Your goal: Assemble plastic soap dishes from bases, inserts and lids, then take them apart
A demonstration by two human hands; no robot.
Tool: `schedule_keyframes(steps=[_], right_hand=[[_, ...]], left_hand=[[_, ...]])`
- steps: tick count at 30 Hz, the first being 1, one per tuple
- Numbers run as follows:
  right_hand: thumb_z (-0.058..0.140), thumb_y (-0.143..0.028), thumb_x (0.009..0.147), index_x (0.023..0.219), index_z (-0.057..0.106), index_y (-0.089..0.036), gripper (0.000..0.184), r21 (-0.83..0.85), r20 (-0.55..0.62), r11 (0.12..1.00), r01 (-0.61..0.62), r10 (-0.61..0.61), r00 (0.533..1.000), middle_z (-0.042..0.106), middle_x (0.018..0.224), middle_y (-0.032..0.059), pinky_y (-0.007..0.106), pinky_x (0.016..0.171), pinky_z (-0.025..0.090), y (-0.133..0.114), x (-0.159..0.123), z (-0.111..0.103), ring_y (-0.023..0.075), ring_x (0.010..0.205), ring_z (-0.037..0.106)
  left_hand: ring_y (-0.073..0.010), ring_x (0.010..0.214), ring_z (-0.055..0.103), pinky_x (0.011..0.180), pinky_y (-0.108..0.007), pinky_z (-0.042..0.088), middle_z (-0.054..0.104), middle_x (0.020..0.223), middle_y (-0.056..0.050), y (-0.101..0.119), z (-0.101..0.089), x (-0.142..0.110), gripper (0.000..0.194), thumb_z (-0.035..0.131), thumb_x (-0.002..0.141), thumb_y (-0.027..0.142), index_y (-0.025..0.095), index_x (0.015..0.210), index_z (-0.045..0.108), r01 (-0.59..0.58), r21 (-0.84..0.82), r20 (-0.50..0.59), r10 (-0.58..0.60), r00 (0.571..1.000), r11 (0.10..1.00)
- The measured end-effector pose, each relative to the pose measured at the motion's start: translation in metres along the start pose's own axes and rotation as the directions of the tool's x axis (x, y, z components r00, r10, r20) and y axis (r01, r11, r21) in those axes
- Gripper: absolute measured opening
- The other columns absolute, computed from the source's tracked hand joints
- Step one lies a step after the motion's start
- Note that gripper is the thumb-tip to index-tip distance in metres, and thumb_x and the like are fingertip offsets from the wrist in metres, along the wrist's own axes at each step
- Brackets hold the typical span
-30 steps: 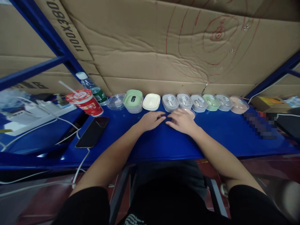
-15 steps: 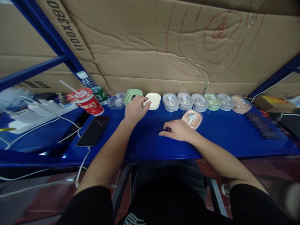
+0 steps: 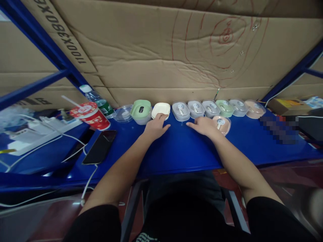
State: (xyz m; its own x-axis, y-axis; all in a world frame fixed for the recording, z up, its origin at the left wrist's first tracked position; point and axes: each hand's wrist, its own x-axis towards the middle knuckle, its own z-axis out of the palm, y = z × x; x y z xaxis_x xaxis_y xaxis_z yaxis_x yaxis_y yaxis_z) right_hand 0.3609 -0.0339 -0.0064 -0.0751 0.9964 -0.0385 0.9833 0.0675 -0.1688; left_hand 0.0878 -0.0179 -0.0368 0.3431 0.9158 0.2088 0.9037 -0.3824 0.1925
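My left hand (image 3: 157, 127) is open, its thumb spread, with its fingertips at the front edge of a shallow cream-coloured lid or tray (image 3: 160, 108). A lidded box with a green top and a greyish lower part (image 3: 141, 111) stands just left of that. My right hand (image 3: 205, 126) is open, thumb pointing left, and holds nothing that I can see. It lies in front of the grey lidded boxes (image 3: 196, 109). Partly behind its wrist is a pink box (image 3: 223, 124) with a clear lid and a round label; whether they touch I cannot tell.
Along the cardboard wall (image 3: 141, 74) runs a row of lidded boxes, ending in a pink one (image 3: 254, 109). To the left are a clear plastic lid (image 3: 123, 113), a bottle (image 3: 104, 107), a red paper cup (image 3: 92, 116), a phone (image 3: 100, 148) and a white power strip (image 3: 47, 134) with cables.
My left hand has drawn back and right, off the green-topped box. My right hand has moved forward and right. The nearer pink box sits further right along the row. The view has shifted slightly.
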Motion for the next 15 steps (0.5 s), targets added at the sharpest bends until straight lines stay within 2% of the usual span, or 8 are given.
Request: schedule_keyframes(steps=[3, 6, 8, 11, 13, 15], right_hand=[[0.049, -0.078, 0.094, 0.075, 0.071, -0.022, 0.063, 0.049, -0.046, 0.996, -0.074, 0.076, 0.996, 0.075, 0.084, 0.0152, 0.040, 0.067, 0.046, 0.012, 0.008, -0.002, 0.0344, 0.084, 0.071], [0.058, -0.073, 0.091, 0.066, 0.062, -0.023, 0.056, 0.226, -0.178, 0.969, -0.100, 0.142, 0.974, 0.069, 0.072, 0.0098, 0.036, 0.062, 0.040, 0.021, 0.019, 0.003, 0.0275, 0.072, 0.065], [0.061, -0.067, 0.092, 0.060, 0.053, -0.024, 0.054, 0.381, -0.330, 0.924, -0.021, 0.157, 0.931, 0.062, 0.062, 0.0050, 0.034, 0.060, 0.036, 0.023, 0.023, 0.010, 0.0224, 0.065, 0.058], [0.060, -0.063, 0.094, 0.058, 0.044, -0.025, 0.054, 0.557, -0.500, 0.801, 0.218, 0.115, 0.858, 0.053, 0.056, -0.0001, 0.033, 0.059, 0.036, 0.018, 0.026, 0.024, 0.0172, 0.058, 0.050], [0.062, -0.065, 0.092, 0.058, 0.044, -0.025, 0.056, 0.640, -0.519, 0.701, 0.314, 0.093, 0.850, 0.052, 0.054, -0.0015, 0.032, 0.058, 0.037, 0.012, 0.028, 0.033, 0.0156, 0.055, 0.048], [0.064, -0.069, 0.090, 0.057, 0.045, -0.026, 0.057, 0.722, -0.497, 0.608, 0.331, 0.123, 0.859, 0.052, 0.052, -0.0020, 0.032, 0.057, 0.039, 0.009, 0.032, 0.041, 0.0150, 0.053, 0.049]], left_hand=[[-0.0269, 0.126, 0.066, 0.098, -0.036, 0.057, 0.055, 0.153, -0.009, -0.004, 0.002, 0.003, 0.050, 0.057, 0.103, 0.037, 0.027, 0.152, 0.052, 0.034, 0.021, 0.034, -0.035, 0.999, 0.999], [-0.0268, 0.123, 0.068, 0.098, -0.037, 0.057, 0.057, 0.152, -0.008, -0.005, 0.003, 0.006, 0.049, 0.057, 0.103, 0.031, 0.026, 0.151, 0.053, 0.032, 0.024, 0.055, -0.034, 0.998, 0.999], [-0.0274, 0.121, 0.069, 0.097, -0.038, 0.058, 0.058, 0.151, -0.008, -0.005, 0.003, 0.008, 0.049, 0.056, 0.103, 0.028, 0.026, 0.152, 0.053, 0.029, 0.032, 0.057, -0.031, 0.998, 0.999], [-0.0284, 0.118, 0.070, 0.093, -0.039, 0.059, 0.059, 0.149, -0.009, -0.004, 0.004, 0.010, 0.050, 0.052, 0.103, 0.025, 0.027, 0.153, 0.052, 0.046, 0.058, 0.044, -0.049, 0.998, 0.997], [-0.0285, 0.116, 0.071, 0.092, -0.039, 0.059, 0.060, 0.148, -0.009, -0.005, 0.004, 0.011, 0.050, 0.049, 0.104, 0.024, 0.027, 0.153, 0.053, 0.072, 0.073, 0.025, -0.074, 0.997, 0.995], [-0.0278, 0.115, 0.071, 0.090, -0.038, 0.058, 0.061, 0.147, -0.009, -0.006, 0.004, 0.011, 0.047, 0.047, 0.105, 0.024, 0.028, 0.151, 0.055, 0.093, 0.081, 0.003, -0.094, 0.996, 0.992]])
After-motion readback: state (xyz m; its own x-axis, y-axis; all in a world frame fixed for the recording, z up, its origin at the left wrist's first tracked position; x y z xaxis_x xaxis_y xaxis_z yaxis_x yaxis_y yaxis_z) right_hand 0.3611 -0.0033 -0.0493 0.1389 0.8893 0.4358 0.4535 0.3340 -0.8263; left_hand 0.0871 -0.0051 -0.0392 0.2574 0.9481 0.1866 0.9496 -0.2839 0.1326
